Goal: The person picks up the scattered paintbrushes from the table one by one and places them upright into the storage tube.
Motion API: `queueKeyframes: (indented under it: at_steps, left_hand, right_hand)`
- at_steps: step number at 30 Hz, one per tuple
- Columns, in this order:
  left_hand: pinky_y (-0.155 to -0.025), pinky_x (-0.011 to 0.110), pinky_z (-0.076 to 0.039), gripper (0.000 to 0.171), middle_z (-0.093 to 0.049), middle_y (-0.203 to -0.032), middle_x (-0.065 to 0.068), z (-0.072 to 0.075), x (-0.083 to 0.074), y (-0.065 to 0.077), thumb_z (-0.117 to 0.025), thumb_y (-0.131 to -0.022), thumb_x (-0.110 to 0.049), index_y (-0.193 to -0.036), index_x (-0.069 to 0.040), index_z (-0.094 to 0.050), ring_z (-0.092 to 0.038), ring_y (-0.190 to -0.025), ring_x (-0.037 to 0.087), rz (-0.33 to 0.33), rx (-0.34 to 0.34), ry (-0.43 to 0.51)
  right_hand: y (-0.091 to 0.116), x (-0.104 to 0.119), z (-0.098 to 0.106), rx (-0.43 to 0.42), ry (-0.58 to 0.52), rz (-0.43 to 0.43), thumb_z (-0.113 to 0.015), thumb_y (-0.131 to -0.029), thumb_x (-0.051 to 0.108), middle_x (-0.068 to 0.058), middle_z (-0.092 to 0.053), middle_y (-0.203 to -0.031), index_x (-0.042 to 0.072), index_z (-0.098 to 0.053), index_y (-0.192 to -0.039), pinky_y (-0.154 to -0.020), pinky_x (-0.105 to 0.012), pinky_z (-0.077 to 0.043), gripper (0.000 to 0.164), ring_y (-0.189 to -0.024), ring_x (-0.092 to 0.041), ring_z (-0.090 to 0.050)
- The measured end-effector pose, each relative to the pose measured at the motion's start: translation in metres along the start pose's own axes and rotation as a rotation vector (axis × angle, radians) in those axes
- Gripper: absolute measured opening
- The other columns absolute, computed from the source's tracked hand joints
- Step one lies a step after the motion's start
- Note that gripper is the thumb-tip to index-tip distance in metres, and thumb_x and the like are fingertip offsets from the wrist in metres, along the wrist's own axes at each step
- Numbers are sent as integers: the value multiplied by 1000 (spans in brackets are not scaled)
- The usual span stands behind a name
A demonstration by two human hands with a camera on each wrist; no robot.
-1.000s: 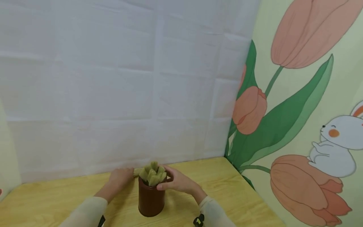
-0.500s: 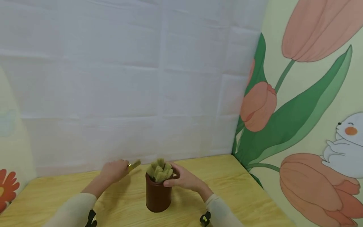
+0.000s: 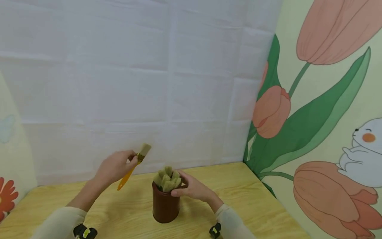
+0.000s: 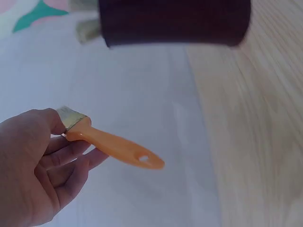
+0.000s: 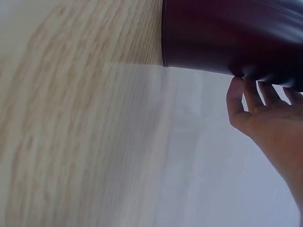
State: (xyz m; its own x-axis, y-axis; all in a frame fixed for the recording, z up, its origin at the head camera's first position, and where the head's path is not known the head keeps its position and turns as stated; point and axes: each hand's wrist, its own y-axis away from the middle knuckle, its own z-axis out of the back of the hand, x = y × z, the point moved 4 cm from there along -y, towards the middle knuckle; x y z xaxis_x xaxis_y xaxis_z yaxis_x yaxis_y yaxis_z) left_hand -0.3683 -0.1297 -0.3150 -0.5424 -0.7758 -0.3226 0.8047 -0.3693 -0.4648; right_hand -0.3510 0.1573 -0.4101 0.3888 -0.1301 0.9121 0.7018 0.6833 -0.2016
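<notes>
My left hand (image 3: 117,164) pinches a flat paintbrush (image 3: 128,173) near its metal band, above the table left of a dark brown cylindrical pot (image 3: 165,207). The brush tilts, its pale bristles up and its orange handle down; the left wrist view shows a hole at the handle's end (image 4: 143,158). Several more brushes (image 3: 167,179) stand in the pot with bristles upward, their handles hidden inside. Curled about the pot's right upper side is my right hand (image 3: 194,188), thumb in front and fingers behind. The right wrist view has its fingertips against the pot's wall (image 5: 222,38).
The pot stands on a wood-grain table (image 3: 232,205). A creased white sheet (image 3: 119,83) hangs along the table's back edge. At the right is a wall covering (image 3: 316,139) printed with tulips and a rabbit.
My left hand has lifted the paintbrush from low beside the pot, moving left and then up, and its orange handle now shows. The right hand stays at the pot; the head view has shifted slightly.
</notes>
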Motion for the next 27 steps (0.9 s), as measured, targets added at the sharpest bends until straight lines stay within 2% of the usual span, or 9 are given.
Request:
queueKeyframes:
  at_steps: [2,5,7,10,13,18,23,27]
  left_hand:
    - [-52,33,-45,29,-72,-103,6,6,-15,3,-54,-104,-23,-121,-5,-70,-56,-63,12,-7,-46,30]
    - [-56,34,-51,30,-72,-107,6,12,-38,9,-54,-106,-24,-124,-6,-70,-63,-68,13,-18,-109,126]
    - [-62,34,-55,31,-71,-108,6,14,-52,13,-54,-107,-26,-125,-6,-69,-68,-75,11,-20,-136,225]
    - [-62,33,-57,33,-69,-109,7,14,-70,16,-54,-107,-29,-127,-6,-67,-70,-72,11,-7,-161,397]
    - [-63,32,-58,34,-68,-107,8,12,-82,19,-56,-107,-30,-128,-5,-66,-71,-70,11,-12,-199,510]
    - [-67,32,-59,32,-70,-107,8,4,-90,24,-56,-107,-28,-128,-4,-64,-72,-74,12,-39,-258,574]
    - [-72,31,-59,35,-69,-115,10,-10,-87,28,-56,-108,-28,-130,-2,-63,-72,-81,10,-35,-247,577]
    - [-73,31,-59,34,-71,-113,8,-19,-83,31,-56,-108,-29,-129,-3,-63,-72,-83,8,-27,-240,571]
  right_hand:
    - [0,0,0,-1,-3,-2,-72,-95,49,10,-44,-152,39,-34,-157,-103,-34,-45,73,-136,-12,-46]
    - [1,1,-1,-1,-8,-2,-72,-94,49,10,-44,-152,38,-35,-156,-103,-34,-45,73,-135,-13,-46]
    - [2,1,-2,0,-11,-1,-72,-94,49,10,-44,-152,37,-36,-156,-103,-34,-45,73,-135,-13,-46]
    - [3,1,-2,-2,-10,-1,-73,-94,49,10,-44,-152,37,-36,-156,-103,-35,-45,74,-136,-13,-46]
    - [3,0,-2,-11,-6,-5,-72,-94,50,10,-44,-152,37,-35,-157,-103,-34,-45,74,-136,-13,-46]
    - [3,-1,-3,-10,-13,-7,-71,-94,51,10,-44,-152,36,-35,-157,-103,-35,-45,74,-136,-14,-46]
    - [3,-2,-4,-7,-7,0,-71,-94,50,10,-43,-153,37,-34,-157,-104,-34,-44,74,-136,-13,-45]
    - [3,-2,-3,-3,0,11,-71,-95,49,10,-41,-154,37,-33,-157,-104,-35,-44,74,-137,-13,-44]
